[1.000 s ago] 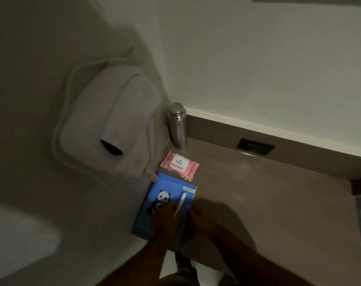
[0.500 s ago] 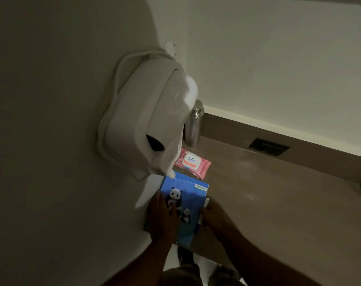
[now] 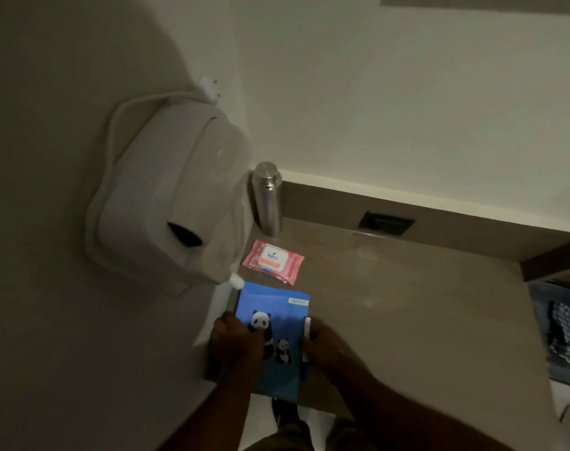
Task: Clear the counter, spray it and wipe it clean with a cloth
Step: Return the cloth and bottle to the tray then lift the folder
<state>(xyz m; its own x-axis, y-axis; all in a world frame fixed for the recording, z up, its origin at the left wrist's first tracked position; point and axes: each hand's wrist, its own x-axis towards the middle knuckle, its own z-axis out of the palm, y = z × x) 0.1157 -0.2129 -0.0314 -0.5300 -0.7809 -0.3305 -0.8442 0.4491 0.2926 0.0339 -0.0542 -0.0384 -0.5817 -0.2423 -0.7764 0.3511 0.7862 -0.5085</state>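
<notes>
1. My left hand [image 3: 236, 345] grips the left edge of the blue book [image 3: 274, 340], thumb lying over the cover beside the larger panda picture, fingers tucked out of sight beneath.
2. My right hand [image 3: 322, 348] grips the book's right edge, and a white pen [image 3: 307, 328] is pinched against that edge under my fingers, its upper end sticking out above them.
3. My hands are apart, one on each side of the book, both closed on it.
4. The book sits at the near left corner of the counter [image 3: 407, 304], close to the left wall; I cannot tell whether it is lifted or flat on the surface.
5. Just beyond the book's far edge lies a pink wipes pack [image 3: 272, 260], flat on the counter, apart from the book.
6. Behind the pack, in the back left corner, a steel bottle [image 3: 266, 198] stands upright with its cap on.
7. A white dryer [image 3: 176, 203] hangs on the left wall above that corner, its cord looping round it to a plug higher on the wall.
8. A dark socket [image 3: 386, 222] is set in the brown upstand at the back.
9. The rest of the counter, to the right, is a bare brown surface with faint pale smudges.
10. At the far right edge, past the counter, there is something dark and patterned, too blurred to name.
</notes>
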